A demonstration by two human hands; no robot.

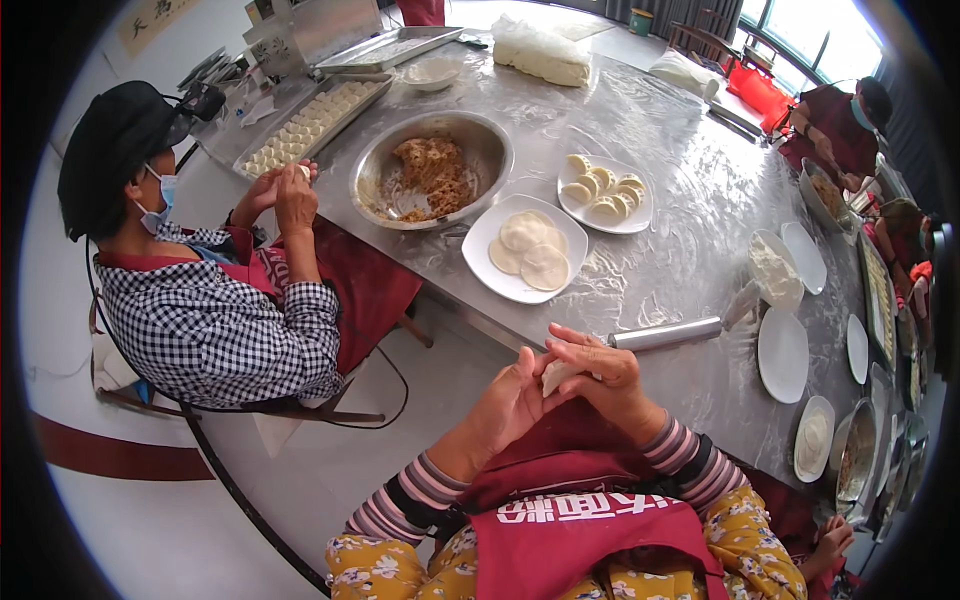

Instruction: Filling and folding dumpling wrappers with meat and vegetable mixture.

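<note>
Close in front of my apron, above the near edge of the table, both hands come together around a pale dumpling [556, 376]. My left hand [505, 408] cups it from the left, and my right hand [612, 378] folds over it from the right, partly hiding it. Just beyond them, a white plate [478, 247] bears several flat round wrappers [530, 250]. Behind it to the right, finished dumplings [607, 190] lie on another white plate [641, 217]. A steel bowl [501, 158] holds brown filling [437, 168]. Right of my fingers rests a metal rolling pin [665, 333].
At the left, a seated co-worker [225, 330] handles a small dough piece beside a tray [380, 88] of dumplings. A dough block [540, 55] stands at the far side. Flour [775, 270], plates [783, 355] and bowls line the right, where other people work.
</note>
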